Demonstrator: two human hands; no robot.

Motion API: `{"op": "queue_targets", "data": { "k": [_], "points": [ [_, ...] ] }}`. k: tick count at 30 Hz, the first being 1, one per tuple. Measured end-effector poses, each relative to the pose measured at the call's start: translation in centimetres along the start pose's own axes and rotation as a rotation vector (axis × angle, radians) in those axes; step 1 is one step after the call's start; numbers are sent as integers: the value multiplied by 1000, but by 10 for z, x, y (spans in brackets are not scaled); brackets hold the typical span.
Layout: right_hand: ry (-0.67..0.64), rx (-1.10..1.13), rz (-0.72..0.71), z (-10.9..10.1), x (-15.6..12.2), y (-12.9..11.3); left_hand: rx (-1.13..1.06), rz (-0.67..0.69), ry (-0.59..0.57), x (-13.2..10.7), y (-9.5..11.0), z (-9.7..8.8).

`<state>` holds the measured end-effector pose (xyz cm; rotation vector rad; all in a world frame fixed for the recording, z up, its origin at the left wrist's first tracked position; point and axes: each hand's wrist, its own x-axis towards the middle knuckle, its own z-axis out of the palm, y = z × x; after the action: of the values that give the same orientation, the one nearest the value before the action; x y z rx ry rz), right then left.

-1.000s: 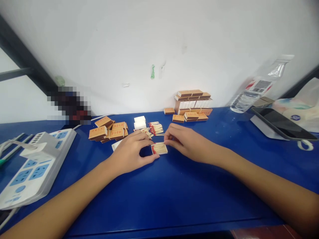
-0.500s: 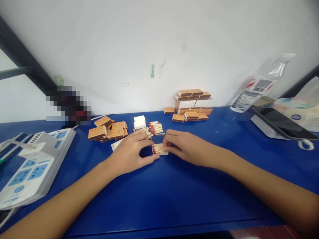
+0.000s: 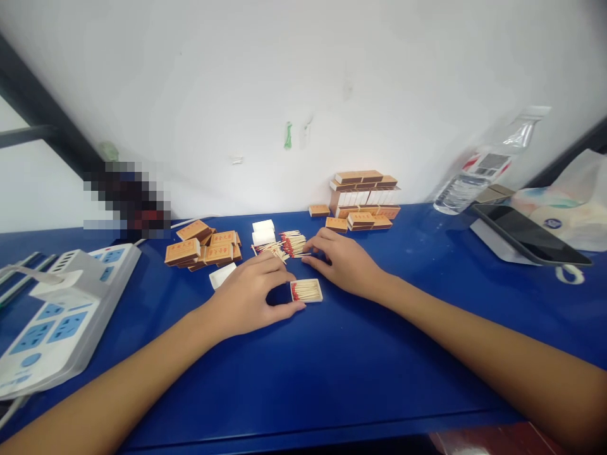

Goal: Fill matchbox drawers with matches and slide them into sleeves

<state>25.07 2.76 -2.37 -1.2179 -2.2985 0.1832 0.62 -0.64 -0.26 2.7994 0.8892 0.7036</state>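
My left hand (image 3: 256, 291) lies around the left end of a small white matchbox tray (image 3: 313, 299), its thumb and forefinger steadying the tray's edges. Inside that tray lie red-tipped matches (image 3: 307, 290), heads to the left. My right hand (image 3: 342, 259) is beyond the tray, at the right side of a pile of loose matches (image 3: 293, 242). Its thumb and forefinger are a little apart at the ends of the matches. Close behind my left hand sits another white tray (image 3: 222, 275), partly covered by the hand. Two more white trays (image 3: 263, 237) stand beside the match pile.
Orange matchboxes (image 3: 220, 253) are heaped at left, and more matchboxes (image 3: 363, 177) are stacked against the wall. A white power strip (image 3: 66, 322) lies at far left. On the right are a water bottle (image 3: 488, 164), a phone (image 3: 535, 234) and a tissue pack (image 3: 564, 218).
My right hand has left the tray of matches and moved back to the loose pile, its fingers parting. My left hand has stayed at the tray. The view has shifted slightly.
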Motion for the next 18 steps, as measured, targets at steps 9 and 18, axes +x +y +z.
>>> {"op": "queue_targets", "data": {
  "k": [9, 18],
  "points": [
    [-156, -43, 102, -13, 0, -6, -10, 8, 41, 0, -4, -3],
    [-117, -30, -21, -24, -8, -18, 22, -91, 71, 1, -13, -5]
  ]
}}
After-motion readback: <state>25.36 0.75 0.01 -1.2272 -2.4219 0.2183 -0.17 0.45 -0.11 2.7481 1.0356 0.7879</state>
